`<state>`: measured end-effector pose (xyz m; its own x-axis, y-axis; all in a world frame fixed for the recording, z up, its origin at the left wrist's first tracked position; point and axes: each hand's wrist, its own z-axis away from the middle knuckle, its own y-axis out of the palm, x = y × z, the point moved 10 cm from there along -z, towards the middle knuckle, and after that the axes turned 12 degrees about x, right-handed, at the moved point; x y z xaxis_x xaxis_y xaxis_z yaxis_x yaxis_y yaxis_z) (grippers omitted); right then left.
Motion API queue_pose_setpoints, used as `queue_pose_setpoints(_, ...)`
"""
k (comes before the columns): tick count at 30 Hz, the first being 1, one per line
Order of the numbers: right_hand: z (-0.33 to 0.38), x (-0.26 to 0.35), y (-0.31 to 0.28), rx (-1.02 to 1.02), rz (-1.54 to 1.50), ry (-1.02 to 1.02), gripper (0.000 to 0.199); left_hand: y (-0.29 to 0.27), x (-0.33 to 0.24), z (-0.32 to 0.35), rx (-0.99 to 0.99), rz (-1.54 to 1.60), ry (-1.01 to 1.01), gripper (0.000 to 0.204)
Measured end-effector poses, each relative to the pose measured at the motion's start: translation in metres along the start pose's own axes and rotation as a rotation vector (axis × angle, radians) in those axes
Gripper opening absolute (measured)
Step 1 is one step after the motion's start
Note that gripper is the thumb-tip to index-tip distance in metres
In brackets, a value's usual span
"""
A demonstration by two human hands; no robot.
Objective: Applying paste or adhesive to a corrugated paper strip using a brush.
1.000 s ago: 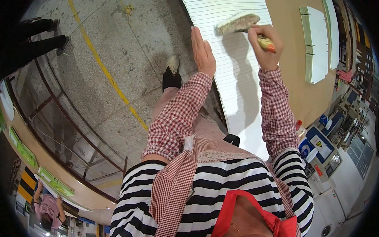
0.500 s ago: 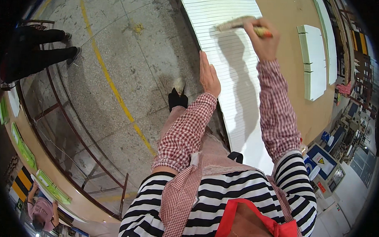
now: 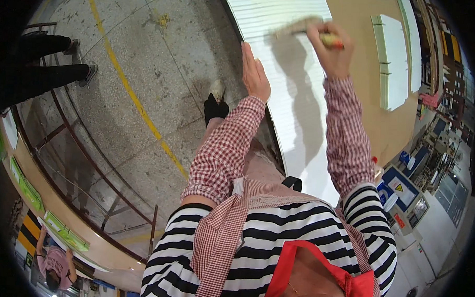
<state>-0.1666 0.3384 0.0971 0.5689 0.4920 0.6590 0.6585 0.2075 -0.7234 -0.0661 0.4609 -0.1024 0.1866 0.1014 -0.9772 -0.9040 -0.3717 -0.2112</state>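
A long band of white sheets, overlapped in narrow steps, runs along the left edge of the table. My right hand is closed round the handle of a wide brush, whose handle end shows yellow and red. The brush head points left over the sheets and is blurred; whether it touches them I cannot tell. At the band's left edge lies my left hand, fingers stretched out together and holding nothing. My right arm's shadow falls across the sheets.
Notched stacks of white sheets lie on the brown tabletop to the right. On the left, beyond the grey floor, are a metal rack, a person in dark trousers and another at a table.
The brush and my right hand have moved a little toward me over the sheets. My left hand stays at the sheets' edge. The whole view has shifted slightly.
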Motion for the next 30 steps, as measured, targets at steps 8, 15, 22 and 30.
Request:
queue_pose_setpoints(8, 0.119, -0.019, -0.009, 0.133, 0.069, 0.084, 0.016, 0.002, 0.001, 0.002, 0.02, 0.061, -0.011, 0.052)
queue_pose_setpoints(15, 0.134, 0.009, -0.044, 0.014, -0.019, 0.038, 0.009, 0.012, -0.002, 0.061, 0.005, 0.081, -0.085, 0.053)
queue_pose_setpoints(22, 0.135, -0.022, -0.018, 0.04, 0.017, 0.024, 0.013, 0.026, -0.002, 0.073, 0.033, 0.085, -0.045, 0.053)
queue_pose_setpoints(30, 0.27, -0.001, -0.079, 0.128, -0.014, 0.233, 0.006, 0.019, -0.007, 0.077, -0.01, 0.039, -0.018, 0.054)
